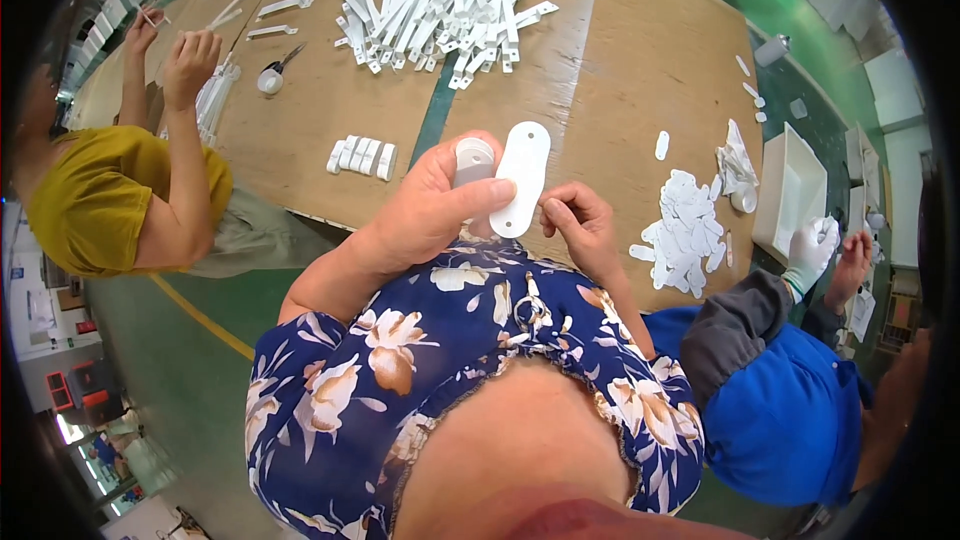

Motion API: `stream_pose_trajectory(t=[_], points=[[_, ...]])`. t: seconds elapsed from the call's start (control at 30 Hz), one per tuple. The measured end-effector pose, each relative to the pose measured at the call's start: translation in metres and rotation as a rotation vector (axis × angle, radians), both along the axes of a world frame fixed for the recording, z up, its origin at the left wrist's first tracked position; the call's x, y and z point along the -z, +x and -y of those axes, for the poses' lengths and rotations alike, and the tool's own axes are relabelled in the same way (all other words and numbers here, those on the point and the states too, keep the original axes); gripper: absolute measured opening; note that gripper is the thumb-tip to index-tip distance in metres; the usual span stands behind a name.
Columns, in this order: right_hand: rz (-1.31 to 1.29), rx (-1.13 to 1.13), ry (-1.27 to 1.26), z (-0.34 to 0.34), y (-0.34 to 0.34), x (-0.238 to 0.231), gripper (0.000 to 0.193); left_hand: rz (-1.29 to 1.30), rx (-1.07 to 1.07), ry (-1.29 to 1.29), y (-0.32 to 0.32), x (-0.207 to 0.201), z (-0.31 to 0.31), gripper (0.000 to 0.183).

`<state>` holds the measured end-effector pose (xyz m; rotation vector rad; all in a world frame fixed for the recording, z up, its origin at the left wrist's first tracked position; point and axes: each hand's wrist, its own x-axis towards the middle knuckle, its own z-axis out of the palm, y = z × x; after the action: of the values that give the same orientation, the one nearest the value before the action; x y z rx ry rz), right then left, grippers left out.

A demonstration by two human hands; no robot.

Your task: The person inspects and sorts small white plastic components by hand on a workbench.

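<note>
Above the table's near edge, my left hand (pixel 440 195) grips a flat white oval plate (pixel 527 165) with a small hole near each end, the thumb pressed on its face. Behind the thumb the same hand holds a stack of similar white rounded plates (pixel 474 160). My right hand (pixel 583 223) is just right of the oval plate's lower end, fingers curled and thumb against them. What lies between those fingertips, if anything, is too small to tell.
A heap of white bracket-like strips (pixel 440 15) covers the far middle of the table (pixel 640 60). A short row of white pieces (pixel 362 157) lies left, loose white plates (pixel 683 230) right. Scissors (pixel 287 60) lie beyond a white roll (pixel 270 81). Co-workers sit on both sides, near a white bin (pixel 790 185).
</note>
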<state>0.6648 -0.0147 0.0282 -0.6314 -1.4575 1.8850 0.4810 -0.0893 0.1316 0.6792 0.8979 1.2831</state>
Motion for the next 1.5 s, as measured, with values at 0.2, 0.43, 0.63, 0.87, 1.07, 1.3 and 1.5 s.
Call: stream_pose_trajectory(t=[0.2,0.43,0.63,0.87,1.07,1.3,1.5], points=[[0.025,-0.033,0.026,-0.003,-0.004,0.000,0.011,-0.028,-0.112,0.044,-0.004,-0.005,0.001,0.010],[0.044,-0.040,0.049,0.003,-0.002,0.004,0.008,-0.053,-0.310,0.176,-0.028,0.002,0.011,0.010],[0.043,-0.001,0.033,0.005,-0.002,0.007,0.008,-0.106,-0.460,0.244,-0.048,-0.002,0.019,0.009],[0.074,-0.012,0.054,-0.004,-0.012,0.003,0.009,-0.090,-0.582,0.263,-0.065,-0.009,0.014,0.012],[0.133,0.027,0.063,-0.006,-0.013,0.002,0.009,-0.149,-0.700,0.332,-0.098,-0.007,0.004,0.014],[0.123,0.057,0.067,0.000,-0.006,0.004,0.007,-0.169,-0.903,0.219,-0.167,-0.003,-0.016,0.017],[0.090,0.063,0.048,-0.002,-0.010,0.010,0.007,-0.129,-1.024,0.197,-0.205,0.002,-0.022,0.016]])
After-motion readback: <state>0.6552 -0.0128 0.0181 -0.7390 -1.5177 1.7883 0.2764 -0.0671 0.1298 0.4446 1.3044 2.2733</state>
